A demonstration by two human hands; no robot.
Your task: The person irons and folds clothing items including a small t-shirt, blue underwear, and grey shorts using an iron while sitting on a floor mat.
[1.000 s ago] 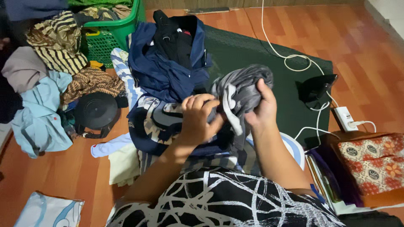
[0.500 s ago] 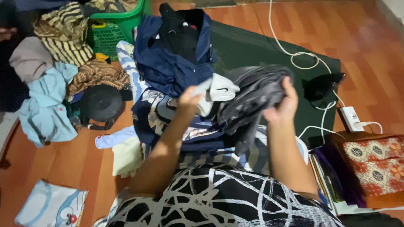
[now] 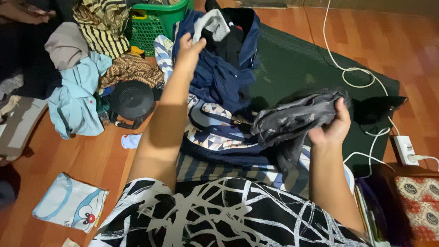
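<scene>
my left hand [image 3: 188, 48] pinches a small grey cloth [image 3: 211, 24] over the navy jacket [image 3: 219, 77]; my right hand [image 3: 333, 128], fingers closed, grips a dark grey garment [image 3: 292, 121].

- green basket [image 3: 157, 20]: top cut off by frame edge, we can't see inside.
- patterned box [image 3: 418, 201]: cut off at right edge.
- left hand [image 3: 188, 49] fingertips blurred.

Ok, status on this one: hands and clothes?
Left hand out over navy garment, at small grey piece. Right hand gripping dark grey garment. Nothing in the way.
</scene>
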